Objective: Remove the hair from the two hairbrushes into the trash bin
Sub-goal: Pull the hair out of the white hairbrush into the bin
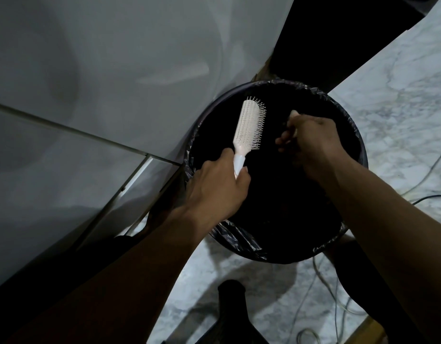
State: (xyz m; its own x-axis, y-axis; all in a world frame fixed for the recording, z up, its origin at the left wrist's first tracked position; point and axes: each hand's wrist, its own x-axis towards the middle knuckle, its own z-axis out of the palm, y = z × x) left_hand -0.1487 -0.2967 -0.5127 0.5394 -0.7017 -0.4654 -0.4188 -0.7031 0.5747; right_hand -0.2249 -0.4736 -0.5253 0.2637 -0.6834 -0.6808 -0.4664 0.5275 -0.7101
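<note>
Holding the white hairbrush (249,125) over the trash bin (362,150) at frame centre, the left hand (214,187) has its grip curled round the handle, likely so loosened hair falls straight in. The right hand (311,142), grip closed on a pale object (293,113), apparently the second brush, hovers beside it; hair is indiscernible against the black liner (241,238). Cables (318,281) lie lower right, obstructing nothing.

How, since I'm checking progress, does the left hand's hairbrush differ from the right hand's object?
The white hairbrush shows its whole bristled head, gripped at the handle by the left hand; the pale object shows only a tip, the right hand wrapped round the rest. The hairbrush shows no hair; the pale object's state is hidden. Both are pale, held over the trash bin.
</note>
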